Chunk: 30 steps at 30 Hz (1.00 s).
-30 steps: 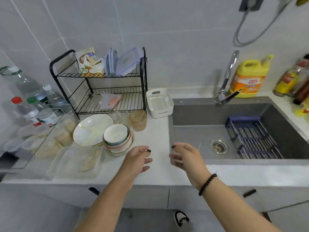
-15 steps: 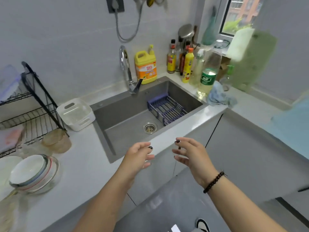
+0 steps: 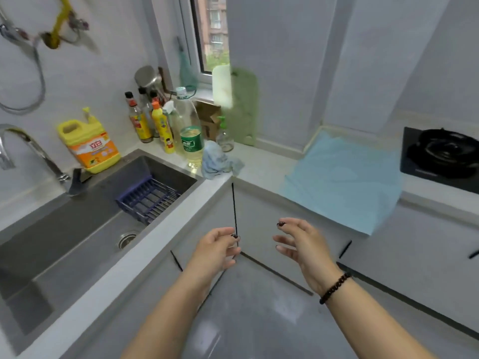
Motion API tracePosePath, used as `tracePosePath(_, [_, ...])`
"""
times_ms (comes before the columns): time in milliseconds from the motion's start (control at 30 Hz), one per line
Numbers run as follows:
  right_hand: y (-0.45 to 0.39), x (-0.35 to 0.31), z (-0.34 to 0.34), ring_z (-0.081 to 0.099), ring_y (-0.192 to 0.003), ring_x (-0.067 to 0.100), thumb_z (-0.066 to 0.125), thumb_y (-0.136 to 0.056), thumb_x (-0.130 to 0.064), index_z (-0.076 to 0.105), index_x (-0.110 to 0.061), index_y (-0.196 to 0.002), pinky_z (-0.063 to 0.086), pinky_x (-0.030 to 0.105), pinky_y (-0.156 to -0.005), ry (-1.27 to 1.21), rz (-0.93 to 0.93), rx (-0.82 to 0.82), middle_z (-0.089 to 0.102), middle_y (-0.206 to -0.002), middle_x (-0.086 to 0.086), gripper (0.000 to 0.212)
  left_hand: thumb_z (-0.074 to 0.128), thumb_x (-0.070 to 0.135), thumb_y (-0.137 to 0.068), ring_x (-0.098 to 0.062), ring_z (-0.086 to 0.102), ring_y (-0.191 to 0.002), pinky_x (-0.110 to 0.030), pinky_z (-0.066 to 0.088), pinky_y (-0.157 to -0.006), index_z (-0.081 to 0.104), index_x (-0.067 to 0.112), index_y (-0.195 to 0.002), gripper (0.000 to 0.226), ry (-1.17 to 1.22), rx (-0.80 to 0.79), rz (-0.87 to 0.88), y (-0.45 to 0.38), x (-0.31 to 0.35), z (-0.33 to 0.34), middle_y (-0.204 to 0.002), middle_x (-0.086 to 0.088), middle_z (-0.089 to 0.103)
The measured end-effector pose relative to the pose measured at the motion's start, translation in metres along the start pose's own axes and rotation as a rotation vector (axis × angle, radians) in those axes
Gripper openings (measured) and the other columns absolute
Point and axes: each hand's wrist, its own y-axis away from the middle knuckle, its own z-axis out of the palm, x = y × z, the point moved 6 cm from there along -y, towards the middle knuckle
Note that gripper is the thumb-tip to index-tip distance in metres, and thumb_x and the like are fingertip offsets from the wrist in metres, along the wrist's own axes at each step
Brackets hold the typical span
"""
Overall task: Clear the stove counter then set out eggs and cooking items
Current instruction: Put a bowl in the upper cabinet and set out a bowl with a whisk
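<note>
A: Hands?
B: Left hand [image 3: 216, 248] and right hand [image 3: 302, 244] hover near, fingers loosely apart, holding nothing.
A: Stove?
B: Far right [image 3: 440, 158]; blue mat [image 3: 344, 177] left of it.

The view has turned to the right, away from the black wire dish rack and bowls, which are gone from sight. Now a light blue cloth sheet [image 3: 344, 177] on the counter and a black gas stove [image 3: 443, 156] have come into view.
</note>
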Motion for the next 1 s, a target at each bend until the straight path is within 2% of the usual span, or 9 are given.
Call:
tracePosePath(100, [-0.014, -0.021, -0.059, 0.068, -0.096, 0.024, 0.06, -0.092, -0.013, 0.067, -0.012, -0.102, 0.056, 0.037, -0.083, -0.021, -0.023, 0.072, 0.066, -0.1, 0.004, 0.012, 0.056, 0.016, -0.095, -0.02, 0.066, -0.1, -0.032, 0.053, -0.083, 0.06, 0.015, -0.117, 0.022, -0.032, -0.084, 0.013, -0.01, 0.011, 0.067, -0.116, -0.005, 0.067])
tracePosePath(300, [-0.026, -0.047, -0.167, 0.067, -0.089, 0.019, 0.059, -0.092, -0.013, 0.066, -0.013, -0.103, 0.055, 0.031, -0.075, -0.075, -0.057, 0.199, 0.065, -0.103, 0.002, 0.012, 0.057, 0.017, -0.095, -0.017, 0.068, -0.099, -0.032, 0.053, -0.082, 0.061, 0.02, -0.11, 0.016, -0.09, -0.245, 0.031, -0.022, 0.024, 0.184, -0.113, -0.002, 0.068])
tracePosePath(467, [-0.021, -0.056, -0.243, 0.066, -0.083, 0.016, 0.058, -0.092, -0.011, 0.066, -0.013, -0.105, 0.055, 0.027, -0.07, -0.118, -0.073, 0.342, 0.067, -0.102, 0.003, 0.015, 0.054, 0.019, -0.096, -0.015, 0.068, -0.1, -0.03, 0.055, -0.079, 0.061, 0.021, -0.113, 0.019, -0.175, -0.389, 0.048, -0.02, 0.028, 0.265, -0.111, 0.001, 0.069])
tracePosePath(567, [-0.019, -0.054, -0.276, 0.067, -0.085, 0.016, 0.058, -0.093, -0.011, 0.066, -0.012, -0.106, 0.055, 0.026, -0.067, -0.157, -0.072, 0.419, 0.068, -0.098, 0.003, 0.016, 0.053, 0.019, -0.096, -0.016, 0.068, -0.101, -0.03, 0.056, -0.082, 0.06, 0.02, -0.115, 0.02, -0.223, -0.471, 0.046, -0.016, 0.029, 0.301, -0.111, 0.001, 0.069])
tracePosePath(733, [-0.019, -0.046, -0.308, 0.068, -0.091, 0.019, 0.059, -0.092, -0.011, 0.066, -0.013, -0.103, 0.054, 0.027, -0.068, -0.208, -0.048, 0.522, 0.068, -0.104, 0.003, 0.013, 0.053, 0.017, -0.096, -0.015, 0.068, -0.101, -0.035, 0.055, -0.089, 0.061, 0.019, -0.116, 0.022, -0.294, -0.543, 0.036, -0.025, 0.03, 0.342, -0.112, 0.0, 0.069])
tracePosePath(867, [-0.023, -0.05, -0.334, 0.067, -0.089, 0.019, 0.058, -0.092, -0.011, 0.066, -0.015, -0.099, 0.053, 0.027, -0.068, -0.246, -0.051, 0.608, 0.067, -0.101, 0.003, 0.011, 0.052, 0.016, -0.096, -0.016, 0.068, -0.101, -0.032, 0.054, -0.084, 0.061, 0.018, -0.116, 0.022, -0.352, -0.62, 0.031, -0.036, 0.034, 0.383, -0.112, 0.001, 0.069])
tracePosePath(1000, [-0.03, -0.062, -0.363, 0.066, -0.09, 0.021, 0.057, -0.093, -0.01, 0.066, -0.014, -0.098, 0.054, 0.031, -0.074, -0.286, -0.075, 0.7, 0.067, -0.101, 0.003, 0.011, 0.052, 0.019, -0.098, -0.015, 0.067, -0.1, -0.028, 0.055, -0.08, 0.061, 0.02, -0.114, 0.019, -0.408, -0.713, 0.042, -0.048, 0.041, 0.429, -0.11, 0.002, 0.069])
